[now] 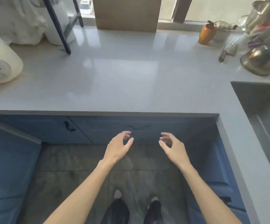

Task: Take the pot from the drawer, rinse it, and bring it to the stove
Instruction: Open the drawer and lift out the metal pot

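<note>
Countertop: a pale grey, glossy stone counter fills the upper half of the view and turns down the right side; window light reflects off its middle.
Cabinets: blue panelled cabinet fronts run under the counter edge, with more blue fronts at the left and right edges.
Floor: dark grey tiled floor between the cabinets, with the person's two dark shoes at the bottom.
Sink: a grey steel sink basin is set into the counter at the right edge, only partly in view.
Drawer: a blue drawer front directly under the counter edge, closed, with a dark curved metal pull; this part is soft and shadowed, so its outline is hard to make out.
Pot: not visible anywhere in view; how it looks cannot be told.
Paper roll: a white paper towel roll lies on its side at the counter's left end.
Orange bottle: an orange bottle stands upright near the back right.
Left hand: the bare left hand hovers just below the drawer pull, fingers loosely curled, thumb apart, holding nothing.
Right hand: the bare right hand hovers just beside it, near the same height, fingers half curled and spread, empty.
</note>
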### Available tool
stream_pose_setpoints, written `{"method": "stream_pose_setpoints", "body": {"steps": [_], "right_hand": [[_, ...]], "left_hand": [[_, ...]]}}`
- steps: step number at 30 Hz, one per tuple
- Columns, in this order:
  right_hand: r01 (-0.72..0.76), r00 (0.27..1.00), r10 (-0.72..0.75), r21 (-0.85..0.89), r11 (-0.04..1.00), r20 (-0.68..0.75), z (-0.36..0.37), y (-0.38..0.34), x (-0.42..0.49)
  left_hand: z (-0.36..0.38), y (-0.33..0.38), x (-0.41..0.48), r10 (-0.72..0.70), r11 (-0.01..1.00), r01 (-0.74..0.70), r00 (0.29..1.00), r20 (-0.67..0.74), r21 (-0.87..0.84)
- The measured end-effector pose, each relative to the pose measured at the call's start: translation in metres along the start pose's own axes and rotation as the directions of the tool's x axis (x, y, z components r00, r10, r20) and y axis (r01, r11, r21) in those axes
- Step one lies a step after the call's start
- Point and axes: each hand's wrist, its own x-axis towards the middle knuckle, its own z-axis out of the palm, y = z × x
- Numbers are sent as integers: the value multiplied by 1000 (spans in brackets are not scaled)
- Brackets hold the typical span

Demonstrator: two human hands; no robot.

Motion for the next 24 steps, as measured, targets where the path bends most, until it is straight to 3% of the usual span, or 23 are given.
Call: {"method": "stream_pose_setpoints", "body": {"steps": [7, 16, 19, 24], "right_hand": [[-38, 984, 57, -110, 993, 171, 59, 56, 122], [156, 933, 5, -419, 895, 359, 129, 123, 247], [250, 943, -118, -431, 867, 310, 138, 134, 260], [359, 933, -331, -415, 836, 141, 155, 153, 245]], "left_hand": [[59, -42, 112, -96, 994, 90, 991, 95, 67], [123, -88, 214, -107, 973, 67, 979, 174, 221], [131, -100, 224, -36, 956, -6, 990, 138, 292], [148, -113, 213, 96, 971, -92, 995, -9, 219]]}}
